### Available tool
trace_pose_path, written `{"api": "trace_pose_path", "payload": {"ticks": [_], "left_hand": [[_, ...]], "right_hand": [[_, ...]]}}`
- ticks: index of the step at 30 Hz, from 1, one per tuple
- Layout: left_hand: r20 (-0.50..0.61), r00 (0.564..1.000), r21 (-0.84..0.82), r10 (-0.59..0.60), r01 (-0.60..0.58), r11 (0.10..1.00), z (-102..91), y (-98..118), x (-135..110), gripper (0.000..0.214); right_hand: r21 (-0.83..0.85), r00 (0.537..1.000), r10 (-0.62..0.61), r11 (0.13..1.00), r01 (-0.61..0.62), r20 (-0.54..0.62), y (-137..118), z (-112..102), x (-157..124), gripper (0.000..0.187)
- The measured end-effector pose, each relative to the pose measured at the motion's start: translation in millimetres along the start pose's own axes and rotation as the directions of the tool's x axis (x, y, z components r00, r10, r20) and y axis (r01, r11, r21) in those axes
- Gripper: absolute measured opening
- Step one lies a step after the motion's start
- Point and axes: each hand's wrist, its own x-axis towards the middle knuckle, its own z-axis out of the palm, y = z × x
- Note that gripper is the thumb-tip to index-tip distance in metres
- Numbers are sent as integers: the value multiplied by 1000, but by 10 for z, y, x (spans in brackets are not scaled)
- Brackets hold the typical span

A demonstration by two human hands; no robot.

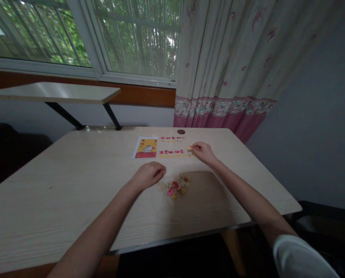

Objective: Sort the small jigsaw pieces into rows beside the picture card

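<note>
Between the finger and thumb of my right hand (pixel 203 151) is a yellow puzzle piece (pixel 189 148), held over the right end of the sorted rows. My left hand (pixel 150 175) rests on the table with its fingers curled together; whether anything is in them is hidden. Just right of it lies a loose pile of puzzle pieces (pixel 176 187), yellow, red and pink among plain backs. Farther back run a row of red pieces (pixel 171 152) and a row of yellow pieces (pixel 172 156), with shorter rows (pixel 172 138) behind. To their left lies a picture sheet (pixel 146 148) showing a white animal.
The pale wooden table (pixel 74 185) has a round cable hole (pixel 181 132) near its back edge. A raised shelf (pixel 56 92) on black legs stands at the back left. Behind hangs a floral curtain (pixel 219 77) beside a window (pixel 137 38).
</note>
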Motion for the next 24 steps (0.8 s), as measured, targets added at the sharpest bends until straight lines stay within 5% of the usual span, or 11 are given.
{"api": "trace_pose_path", "payload": {"ticks": [8, 24], "left_hand": [[4, 1000, 29, -20, 20, 999, -29, -2, -3, 22], [-15, 1000, 30, -25, 26, 999, -47, -9, -9, 21]], "right_hand": [[-36, 988, 117, 993, -114, 97, 349, 280, 548, 15], [-97, 980, 176, 981, -167, 98, 337, 506, 676, 16]]}}
